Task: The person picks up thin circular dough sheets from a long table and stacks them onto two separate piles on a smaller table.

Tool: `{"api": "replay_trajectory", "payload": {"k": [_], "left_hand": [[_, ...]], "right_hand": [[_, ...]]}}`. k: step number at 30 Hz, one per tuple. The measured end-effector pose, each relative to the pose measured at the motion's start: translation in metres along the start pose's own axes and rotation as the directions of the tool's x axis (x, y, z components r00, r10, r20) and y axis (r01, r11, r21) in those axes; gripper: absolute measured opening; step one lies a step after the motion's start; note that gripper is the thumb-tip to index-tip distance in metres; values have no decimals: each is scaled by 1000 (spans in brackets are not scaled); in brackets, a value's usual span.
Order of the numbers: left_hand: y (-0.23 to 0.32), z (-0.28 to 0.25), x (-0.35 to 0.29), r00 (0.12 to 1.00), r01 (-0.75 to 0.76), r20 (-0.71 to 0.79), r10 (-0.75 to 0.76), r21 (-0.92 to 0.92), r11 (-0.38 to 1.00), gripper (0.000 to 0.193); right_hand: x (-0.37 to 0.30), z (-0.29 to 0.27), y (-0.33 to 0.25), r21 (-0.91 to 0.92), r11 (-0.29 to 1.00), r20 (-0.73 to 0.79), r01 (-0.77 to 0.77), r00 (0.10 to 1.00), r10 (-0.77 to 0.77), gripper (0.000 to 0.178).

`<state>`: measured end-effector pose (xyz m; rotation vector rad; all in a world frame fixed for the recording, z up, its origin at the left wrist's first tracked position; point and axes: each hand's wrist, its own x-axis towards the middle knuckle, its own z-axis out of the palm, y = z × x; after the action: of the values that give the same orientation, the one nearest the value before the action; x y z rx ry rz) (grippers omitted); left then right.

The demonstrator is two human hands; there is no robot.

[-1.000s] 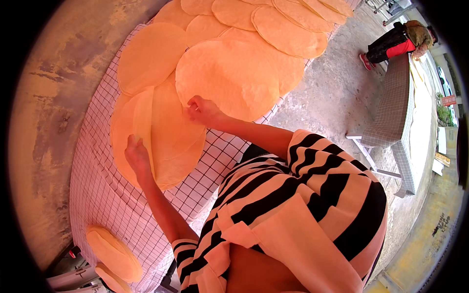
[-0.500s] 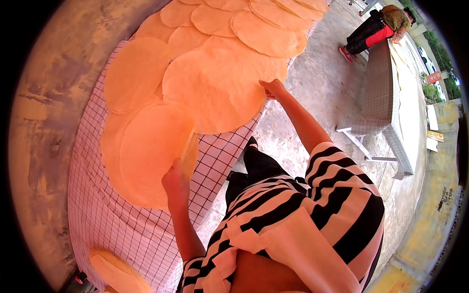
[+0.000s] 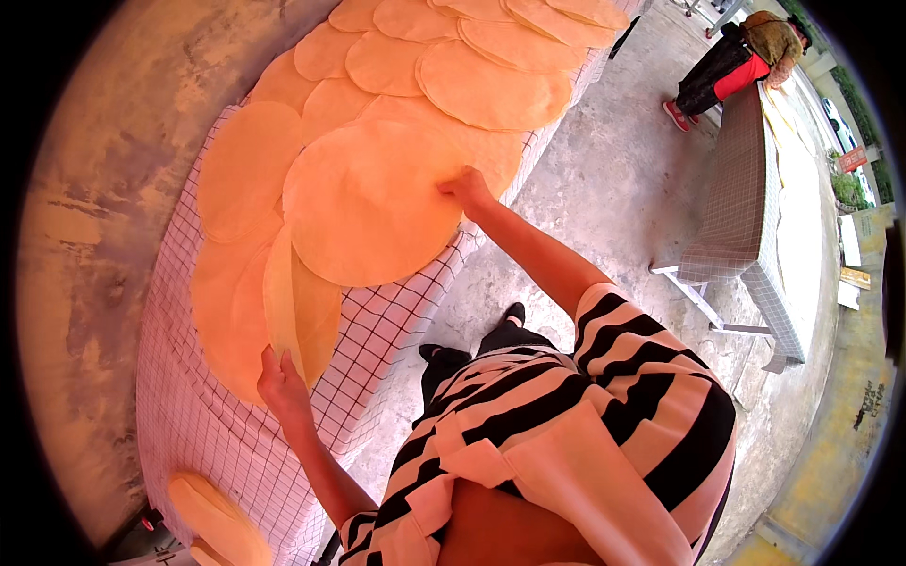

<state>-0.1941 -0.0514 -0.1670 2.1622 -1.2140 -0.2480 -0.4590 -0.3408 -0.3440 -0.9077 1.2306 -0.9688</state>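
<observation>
Thin, round, pale-orange sheets, like large flat pancakes, overlap along a checked tablecloth (image 3: 373,325). My right hand (image 3: 469,191) pinches the right edge of one big round sheet (image 3: 368,203) that lies over others. Nearer to me, my left hand (image 3: 283,379) is closed on the edge of a second round sheet (image 3: 280,292). That sheet is lifted and folded into a narrow strip above the near stack (image 3: 222,316). More round sheets (image 3: 495,85) lie in overlapping rows toward the far end.
Another small stack of round sheets (image 3: 217,519) sits at the table's near end. A stained wall (image 3: 94,264) runs along the left. On the right, a person (image 3: 755,57) bends over a second cloth-covered table (image 3: 731,179) standing on the concrete floor (image 3: 613,189).
My right hand has drawn its sheet left and nearer. My left hand has moved left and nearer, and its sheet, flat before, is now raised and folded over.
</observation>
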Motion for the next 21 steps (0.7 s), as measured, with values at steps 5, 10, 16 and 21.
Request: {"api": "replay_trajectory", "payload": {"k": [5,10,16,21], "left_hand": [[-49,39,13,995,-15,-96,13,-24,1000,13],[-17,69,-5,992,-62,-104,70,84,995,15],[-9,60,-2,995,-68,-66,80,177,982,13],[25,42,12,997,19,67,-32,188,982,11]], "right_hand": [[-13,14,-5,-107,891,83,441,897,-434,24],[8,-10,14,-505,856,23,110,993,-115,23],[-3,2,9,-593,789,-361,158,824,-436,40],[3,-13,-15,-387,914,-222,-125,974,39,50]]}}
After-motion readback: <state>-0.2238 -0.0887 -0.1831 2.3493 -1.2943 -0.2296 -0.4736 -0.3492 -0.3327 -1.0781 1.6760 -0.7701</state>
